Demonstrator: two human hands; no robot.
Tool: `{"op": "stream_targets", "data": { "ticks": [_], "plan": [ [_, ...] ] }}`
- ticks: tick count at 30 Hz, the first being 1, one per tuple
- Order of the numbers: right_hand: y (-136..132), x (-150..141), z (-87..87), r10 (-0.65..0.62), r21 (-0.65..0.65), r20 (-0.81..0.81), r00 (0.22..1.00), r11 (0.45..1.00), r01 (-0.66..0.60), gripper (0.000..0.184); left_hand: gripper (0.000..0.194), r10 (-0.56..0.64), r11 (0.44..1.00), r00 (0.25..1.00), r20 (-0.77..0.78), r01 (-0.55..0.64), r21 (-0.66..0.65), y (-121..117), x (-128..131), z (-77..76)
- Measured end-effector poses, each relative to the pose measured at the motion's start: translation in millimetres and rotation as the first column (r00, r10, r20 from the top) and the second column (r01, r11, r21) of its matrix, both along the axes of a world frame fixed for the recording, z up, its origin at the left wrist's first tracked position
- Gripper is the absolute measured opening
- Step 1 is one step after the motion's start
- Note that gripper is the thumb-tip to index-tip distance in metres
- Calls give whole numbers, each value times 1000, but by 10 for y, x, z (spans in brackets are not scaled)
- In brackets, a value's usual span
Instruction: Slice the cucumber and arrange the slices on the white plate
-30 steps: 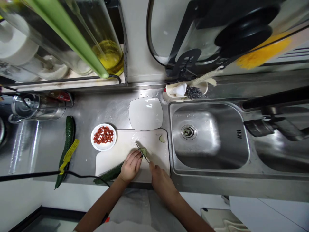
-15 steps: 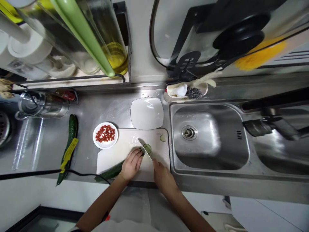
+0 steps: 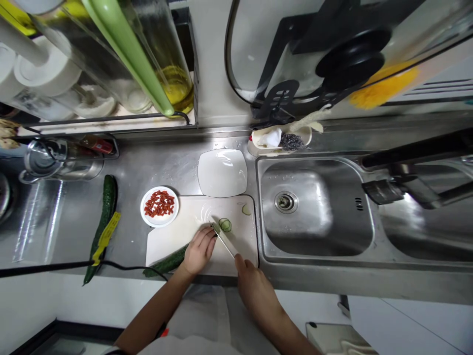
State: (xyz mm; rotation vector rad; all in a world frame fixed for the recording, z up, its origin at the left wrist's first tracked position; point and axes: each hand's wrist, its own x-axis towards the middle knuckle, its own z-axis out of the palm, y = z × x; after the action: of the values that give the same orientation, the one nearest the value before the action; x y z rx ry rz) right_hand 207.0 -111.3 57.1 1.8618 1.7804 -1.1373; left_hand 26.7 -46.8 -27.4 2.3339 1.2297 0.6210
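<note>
Pressing down with fingers bunched close together, the left hand (image 3: 199,250) grips the cut end of a dark green cucumber (image 3: 170,260), whose bumpy, ridged skin runs out from under the palm toward the near left corner of the board. The right hand (image 3: 254,283) has its fingers curled tightly round the handle of a knife (image 3: 224,240), its thin, straight metal blade slanting up to a point just beside the left fingertips. Right of the blade, a few round slices (image 3: 225,225) lie overlapping, pale and moist inside with a thin green rim. All this sits on a smooth, off-white cutting board (image 3: 166,241) with rounded corners; a lone pale end piece (image 3: 246,210) rests near its far right corner.

At the board's far left corner is a round white dish (image 3: 159,224) of small, wrinkled red pieces (image 3: 159,203). A glossy, squarish white plate (image 3: 222,172) with softly bowed sides adjoins the far edge. Farther left, a second cucumber (image 3: 108,197), long and knobbly, wears a flat yellow tag (image 3: 106,238) on the brushed steel counter (image 3: 133,172). To the right sinks a rounded, shiny steel basin (image 3: 318,241).
</note>
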Motion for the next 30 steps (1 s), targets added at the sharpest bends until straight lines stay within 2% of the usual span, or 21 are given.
{"op": "stream_targets", "data": {
  "ticks": [6, 17, 23, 30],
  "plan": [
    [-34, 17, 42, 5, 3, -2, 1000, 1000, -5, 48, 30, -16, 1000, 1000, -11, 16, 1, -8, -12, -20],
    [30, 16, 116, -21, -68, -40, 999, 998, 18, 55, 31, -19, 1000, 1000, -8, 19, 4, 3, 0, -7],
    [12, 38, 32, -11, -9, -82, 997, 1000, 10, 58, 31, -28, 1000, 1000, -4, 28, 0, 9, 2, -5],
    [63, 22, -44, 34, 22, -51, 998, 999, -33, 51, 30, -18, 1000, 1000, -6, 18, -5, 12, 14, -2]
  ]
}}
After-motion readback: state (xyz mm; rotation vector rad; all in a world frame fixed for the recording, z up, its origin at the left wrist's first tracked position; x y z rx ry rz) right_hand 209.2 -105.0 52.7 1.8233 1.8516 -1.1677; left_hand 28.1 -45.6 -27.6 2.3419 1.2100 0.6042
